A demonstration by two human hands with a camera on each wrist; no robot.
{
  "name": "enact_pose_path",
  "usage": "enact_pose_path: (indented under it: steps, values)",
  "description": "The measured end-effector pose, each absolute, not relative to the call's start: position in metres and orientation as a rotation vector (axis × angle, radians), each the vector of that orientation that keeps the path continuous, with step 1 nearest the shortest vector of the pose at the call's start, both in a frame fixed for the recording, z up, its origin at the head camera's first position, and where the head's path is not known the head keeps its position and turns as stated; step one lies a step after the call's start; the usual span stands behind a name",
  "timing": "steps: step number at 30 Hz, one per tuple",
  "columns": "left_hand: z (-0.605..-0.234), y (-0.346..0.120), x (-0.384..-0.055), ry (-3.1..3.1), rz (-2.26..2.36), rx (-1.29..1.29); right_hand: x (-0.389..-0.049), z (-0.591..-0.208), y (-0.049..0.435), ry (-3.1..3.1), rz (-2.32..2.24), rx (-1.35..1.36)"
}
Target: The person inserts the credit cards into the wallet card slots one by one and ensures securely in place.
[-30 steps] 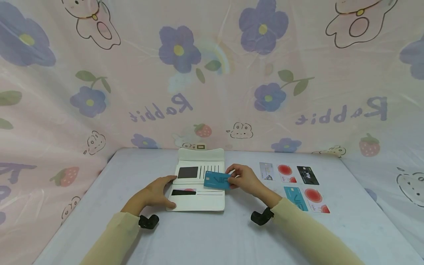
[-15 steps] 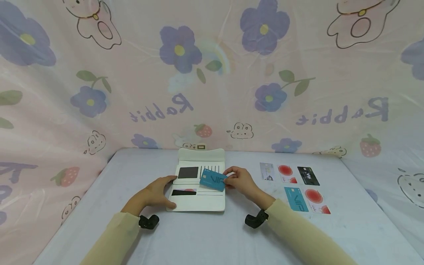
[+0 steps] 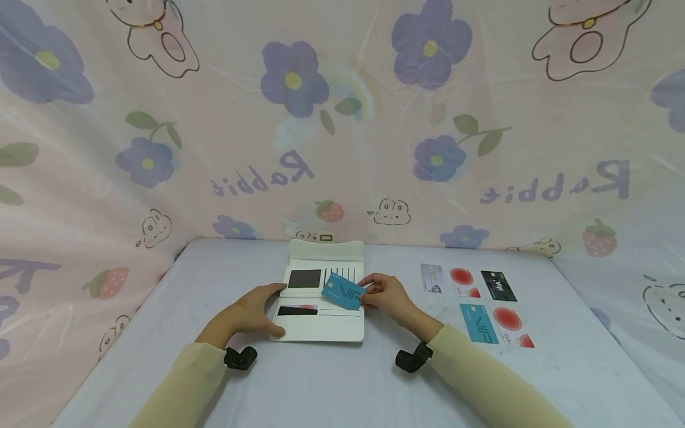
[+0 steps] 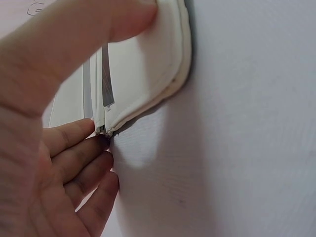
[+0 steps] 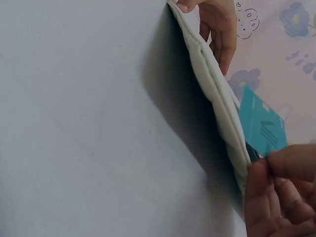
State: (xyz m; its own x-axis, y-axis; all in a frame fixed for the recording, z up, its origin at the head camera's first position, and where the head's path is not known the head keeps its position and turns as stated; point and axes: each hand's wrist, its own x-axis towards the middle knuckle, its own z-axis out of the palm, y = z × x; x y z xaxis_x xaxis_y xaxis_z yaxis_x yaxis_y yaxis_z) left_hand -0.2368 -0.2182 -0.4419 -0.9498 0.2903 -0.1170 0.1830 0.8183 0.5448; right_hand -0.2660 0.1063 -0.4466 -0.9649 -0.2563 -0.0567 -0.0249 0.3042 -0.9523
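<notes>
A white wallet (image 3: 342,330) lies unfolded on the table, with a dark window panel and several card slots. My left hand (image 3: 247,310) rests at its left edge. In the left wrist view the thumb (image 4: 133,22) presses on the lower flap, while the fairly straight fingers (image 4: 81,160) touch the edge near the fold. My right hand (image 3: 393,295) pinches a blue VIP card (image 3: 342,291) by its right end, thumb against fingers. The card is tilted over the slots at the wallet's right half; in the right wrist view, the blue card (image 5: 261,123) stands above the wallet's edge.
Right of the wallet lie a silver card (image 3: 432,278), a black VIP card (image 3: 498,286), another blue VIP card (image 3: 478,323) and two white cards with red circles (image 3: 464,282). A patterned cloth (image 3: 353,160) hangs behind the white table (image 3: 321,386).
My right hand has moved slightly left with the blue VIP card, which has turned so that its right end is lower. The left hand stays on the wallet.
</notes>
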Motion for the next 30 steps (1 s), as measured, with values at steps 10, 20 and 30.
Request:
enact_pose_path:
  steps: [10,20,30]
  values:
    - [-0.4427,-0.2189,-0.2379,2.816,0.806,0.372,-0.2653,-0.4457,0.1087,2.451,-1.623,-0.373]
    - [-0.4410,-0.2174,-0.2386,2.794,0.827,0.339,-0.2676,-0.4428,0.1096,2.539,-1.492,-0.456]
    - [-0.4392,-0.2167,-0.2374,2.777,0.844,0.302,-0.2713,-0.4403,0.1081,2.527,-1.480,-0.543]
